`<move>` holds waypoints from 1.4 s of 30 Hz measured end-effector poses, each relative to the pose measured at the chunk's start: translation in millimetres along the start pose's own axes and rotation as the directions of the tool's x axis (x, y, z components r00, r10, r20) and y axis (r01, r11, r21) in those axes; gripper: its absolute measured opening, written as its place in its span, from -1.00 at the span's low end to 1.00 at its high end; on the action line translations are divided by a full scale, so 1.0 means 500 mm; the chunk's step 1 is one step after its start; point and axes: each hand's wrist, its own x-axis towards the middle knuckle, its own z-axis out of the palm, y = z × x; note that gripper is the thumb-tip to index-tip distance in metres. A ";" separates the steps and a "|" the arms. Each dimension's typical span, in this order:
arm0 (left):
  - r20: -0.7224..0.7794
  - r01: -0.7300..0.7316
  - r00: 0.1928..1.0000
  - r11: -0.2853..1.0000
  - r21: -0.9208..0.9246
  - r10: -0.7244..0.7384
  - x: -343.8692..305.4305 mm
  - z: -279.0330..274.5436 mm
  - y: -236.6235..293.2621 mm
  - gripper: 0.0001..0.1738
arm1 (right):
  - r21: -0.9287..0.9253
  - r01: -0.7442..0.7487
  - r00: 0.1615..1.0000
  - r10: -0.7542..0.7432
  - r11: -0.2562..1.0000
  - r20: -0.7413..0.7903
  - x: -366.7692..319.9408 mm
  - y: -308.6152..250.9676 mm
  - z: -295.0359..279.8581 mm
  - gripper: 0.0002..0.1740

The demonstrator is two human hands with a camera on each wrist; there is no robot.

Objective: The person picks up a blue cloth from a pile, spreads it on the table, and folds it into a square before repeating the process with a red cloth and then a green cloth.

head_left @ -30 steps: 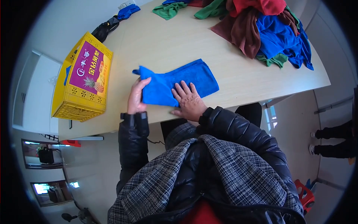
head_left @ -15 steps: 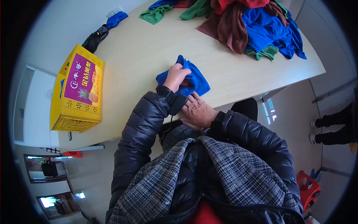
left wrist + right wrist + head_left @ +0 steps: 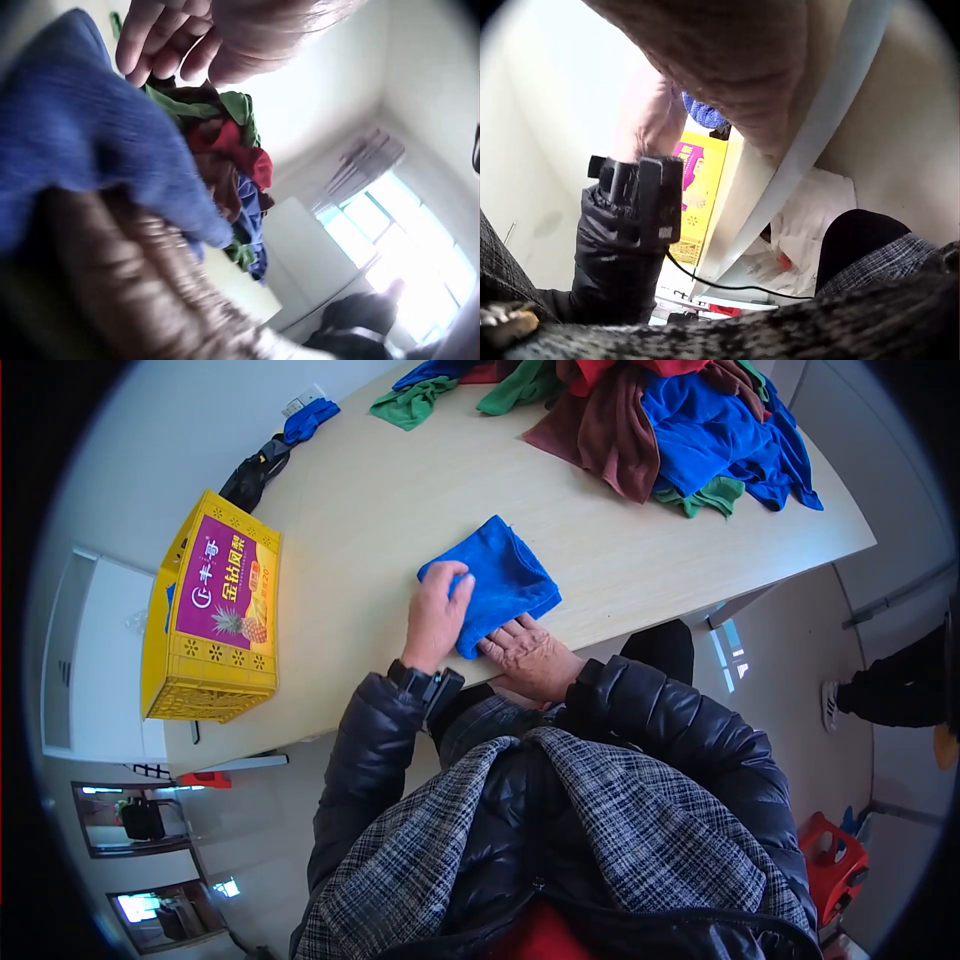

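Head view: the folded blue cloth (image 3: pixel 503 572) lies by the near edge of the worktop (image 3: pixel 350 545), probably for easy reach. The left hand (image 3: pixel 436 615) is loose above it, gripping nothing; the right hand (image 3: pixel 536 660) extends its fingers beneath, apparently steadying the fold.

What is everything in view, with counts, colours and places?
Table: one, pale, central
Folded cloth: one, blue, on table
Heaped cloths: several, blue, brown, red, green, far right
Crate: one, yellow and purple, table's left
Black item: one, black, behind crate
Blue bundle: one, blue, back left
Red stool-like item: one, red, lower right
Window: one, white, left wrist view
Bystander: one, dark trousers, right
Sleeves: two, black, forearms
Left hand: one, bare, at folded cloth's left
Right hand: one, bare, at cloth's near edge
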 end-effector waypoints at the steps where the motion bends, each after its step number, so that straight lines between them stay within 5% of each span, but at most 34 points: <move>1: -0.003 0.006 1.000 1.000 0.001 -0.006 -0.021 0.006 -0.008 -0.61 | 0.003 0.005 1.000 -0.005 1.000 0.003 0.000 0.000 0.003 -0.19; 4: 0.064 -0.144 0.989 0.950 0.276 0.131 -0.073 0.043 -0.043 -0.41 | -0.013 -0.002 1.000 0.002 1.000 0.017 0.001 0.001 0.008 -0.21; 9: 0.154 -0.041 0.988 0.965 0.259 0.001 -0.082 0.038 -0.039 -0.32 | -0.107 0.044 0.999 -0.041 0.993 0.034 -0.001 -0.008 -0.018 -0.25; 13: 0.189 -0.071 0.982 0.927 0.369 0.000 -0.084 0.044 -0.038 -0.30 | 0.131 -0.043 0.951 0.001 0.990 0.310 0.021 -0.024 -0.105 -0.38; 16: 0.155 -0.075 0.988 0.896 0.437 0.007 -0.088 0.064 -0.038 -0.26 | 0.393 -0.485 0.778 0.180 0.781 0.602 0.084 -0.016 -0.178 -0.44; 17: 0.154 -0.075 0.988 0.898 0.434 0.009 -0.087 0.067 -0.037 -0.26 | 0.391 -0.486 0.777 0.181 0.782 0.603 0.095 -0.011 -0.158 -0.44; 19: 0.203 -0.056 0.978 0.864 0.501 -0.054 -0.085 0.067 -0.035 -0.24 | 0.334 -0.279 0.958 0.237 0.901 0.160 0.111 0.009 -0.070 -0.44; 20: 0.226 -0.048 0.970 0.843 0.535 -0.088 -0.085 0.065 -0.034 -0.23 | 0.265 -0.187 0.973 0.215 0.946 -0.082 0.117 0.020 -0.038 -0.43; 24: 0.135 -0.014 0.990 0.904 0.428 -0.048 -0.084 0.066 -0.024 -0.20 | 0.017 -0.288 0.952 0.288 0.958 -0.099 0.137 0.075 0.045 -0.35; 32: 0.112 -0.077 0.994 0.835 0.545 0.019 -0.131 0.074 -0.045 -0.20 | -0.028 -0.275 0.958 0.271 0.961 -0.094 0.122 0.106 0.036 -0.34; 34: 0.126 0.010 0.990 0.920 0.391 -0.064 -0.125 0.075 -0.036 -0.24 | 0.025 -0.233 0.967 0.235 0.972 -0.102 0.119 0.110 0.018 -0.34; 36: 0.031 -0.077 0.997 0.934 0.350 0.070 -0.114 0.063 -0.039 -0.31 | 0.024 -0.213 0.975 0.214 0.977 -0.062 0.125 0.124 0.023 -0.32; 37: 0.149 0.107 0.980 0.977 0.185 -0.135 -0.080 -0.002 0.010 -0.30 | 0.004 -0.227 0.974 0.228 0.974 -0.018 0.125 0.127 0.024 -0.31; 39: -0.126 0.002 0.991 0.919 0.394 0.052 -0.081 0.072 -0.064 -0.22 | -0.059 -0.196 0.980 0.198 0.979 0.029 0.122 0.129 0.037 -0.28; 40: -0.169 0.047 0.985 0.907 0.418 0.027 -0.073 0.051 -0.065 -0.22 | -0.091 -0.209 0.975 0.215 0.974 0.060 0.119 0.126 0.027 -0.26; 42: 0.112 0.141 0.976 0.930 0.339 -0.188 -0.055 0.039 -0.049 -0.13 | -0.102 -0.195 0.976 0.203 0.975 0.081 0.116 0.120 0.022 -0.26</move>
